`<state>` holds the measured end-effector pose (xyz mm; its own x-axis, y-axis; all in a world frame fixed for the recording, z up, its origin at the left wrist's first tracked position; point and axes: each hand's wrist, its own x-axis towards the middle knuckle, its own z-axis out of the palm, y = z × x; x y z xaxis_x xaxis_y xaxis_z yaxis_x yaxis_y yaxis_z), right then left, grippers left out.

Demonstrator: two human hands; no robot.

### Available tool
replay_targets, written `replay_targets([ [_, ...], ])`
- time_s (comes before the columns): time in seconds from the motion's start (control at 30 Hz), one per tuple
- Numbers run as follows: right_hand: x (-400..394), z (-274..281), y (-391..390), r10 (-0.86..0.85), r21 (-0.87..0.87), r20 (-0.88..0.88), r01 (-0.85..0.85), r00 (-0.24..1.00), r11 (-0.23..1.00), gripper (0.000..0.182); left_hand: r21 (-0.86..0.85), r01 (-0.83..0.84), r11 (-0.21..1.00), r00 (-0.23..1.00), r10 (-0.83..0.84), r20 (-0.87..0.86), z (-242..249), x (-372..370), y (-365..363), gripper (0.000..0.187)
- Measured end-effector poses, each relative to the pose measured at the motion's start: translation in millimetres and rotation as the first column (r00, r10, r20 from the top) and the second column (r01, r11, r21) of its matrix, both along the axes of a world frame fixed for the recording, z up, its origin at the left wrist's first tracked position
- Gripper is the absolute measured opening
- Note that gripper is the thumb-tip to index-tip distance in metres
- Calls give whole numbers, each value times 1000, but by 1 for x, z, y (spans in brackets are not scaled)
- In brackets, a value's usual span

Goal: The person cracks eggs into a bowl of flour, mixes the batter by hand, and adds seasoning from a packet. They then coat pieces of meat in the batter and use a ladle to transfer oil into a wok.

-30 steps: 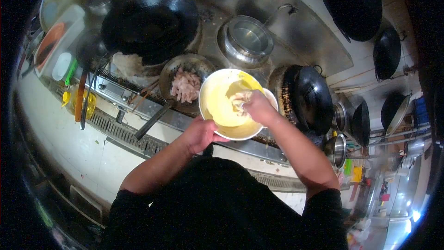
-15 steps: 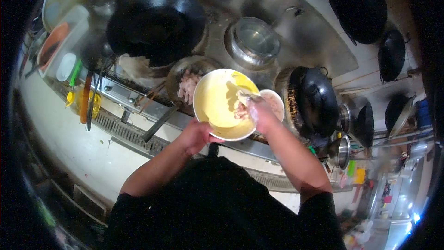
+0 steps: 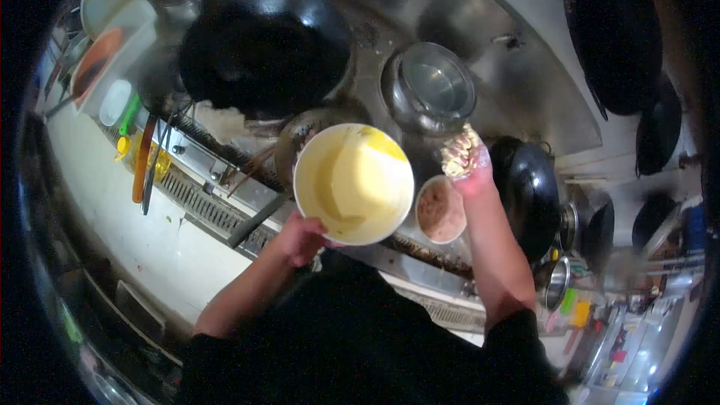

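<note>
My left hand (image 3: 301,240) grips the lower left rim of a white bowl (image 3: 354,184) with yellow batter in it, tilted toward me. To the right, my right hand (image 3: 471,165) is closed round pale, batter-coated pieces (image 3: 457,153) and is beyond the bowl's right side. Just below it stands a smaller white bowl (image 3: 441,210) with pinkish minced-looking food. Behind the batter bowl, a metal pan (image 3: 285,151) is mostly hidden.
A large black wok (image 3: 262,45) sits at the back left and a metal pot (image 3: 436,84) at the back centre. Another black wok (image 3: 529,195) is at the right. An oil bottle (image 3: 157,161) and ladle handles (image 3: 144,165) are at the left.
My right hand has left the batter bowl and moved right and up with coated pieces. The bowl has shifted slightly left and covers the meat pieces in the pan. The view has shifted.
</note>
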<state>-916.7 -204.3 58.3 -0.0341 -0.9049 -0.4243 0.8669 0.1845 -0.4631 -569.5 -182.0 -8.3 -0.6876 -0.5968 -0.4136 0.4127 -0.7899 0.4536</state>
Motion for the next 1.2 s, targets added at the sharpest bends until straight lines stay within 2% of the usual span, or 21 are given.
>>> replay_targets([
  [0.07,-58,-41,-25,53,21,-100,-51,994,998,27,66,-70,995,985,58,165,-6,2,-1,58],
  [0.1,-77,-59,-38,-56,90,-267,83,962,992,18,56,-82,995,983,71,170,-5,0,-1,58],
  [0.17,-142,-134,-74,57,116,-530,6,846,993,8,97,-252,963,960,236,150,1,-4,0,56],
  [0.2,-154,-150,-90,58,111,-521,1,852,994,8,90,-256,962,958,240,159,-8,-1,4,56],
  [0.27,-165,-170,-118,-35,52,-790,124,612,991,15,47,-297,954,945,287,158,-20,4,4,56],
  [0.3,-168,-177,-133,-35,51,-782,121,622,991,15,80,-352,933,931,339,134,-16,-1,6,57],
  [0.33,-168,-185,-147,7,9,-998,-34,-57,999,19,65,-362,930,924,349,158,-11,-2,6,58],
  [0.37,-168,-192,-159,-70,82,-707,-180,-704,980,24,53,-372,927,916,357,182,-9,-5,8,59],
  [0.4,-166,-199,-172,152,368,-630,-121,-761,922,30,53,-375,925,913,359,192,-7,-8,9,59],
  [0.43,-169,-200,-180,152,371,-636,-127,-756,920,30,77,-423,903,895,403,193,-6,-11,10,60],
  [0.53,-176,-191,-193,276,657,-261,39,-925,753,32,119,-470,875,873,441,206,5,-17,6,63],
  [0.67,-194,-222,-196,539,626,-429,192,-725,756,28,107,-484,868,859,448,249,10,-25,4,65],
  [0.73,-207,-259,-209,223,571,-366,-29,-903,820,22,104,-476,873,865,443,237,17,-31,-2,64],
  [0.77,-211,-258,-208,222,571,-367,-30,-903,821,22,103,-471,876,869,441,225,19,-33,-3,64],
  [0.83,-222,-251,-202,434,591,-361,157,-826,792,19,98,-455,885,877,426,223,11,-33,-1,64],
  [0.87,-233,-266,-205,435,589,-363,159,-824,792,19,91,-439,894,885,412,217,8,-32,-1,63],
  [0.93,-259,-313,-213,302,663,-157,126,-940,738,19,84,-437,895,883,410,228,9,-34,-2,64],
  [0.97,-246,-295,-209,302,663,-157,126,-940,738,19,78,-438,896,881,410,238,10,-35,-2,64],
  [1.03,-205,-245,-198,435,551,-378,179,-818,815,21,72,-451,889,874,424,238,14,-39,-3,64],
  [1.17,-233,-275,-203,524,660,-291,228,-800,716,25,60,-450,891,874,427,232,14,-36,-2,66],
  [1.2,-237,-298,-209,168,725,45,148,-985,672,26,58,-452,890,873,428,231,13,-35,-2,66],
])
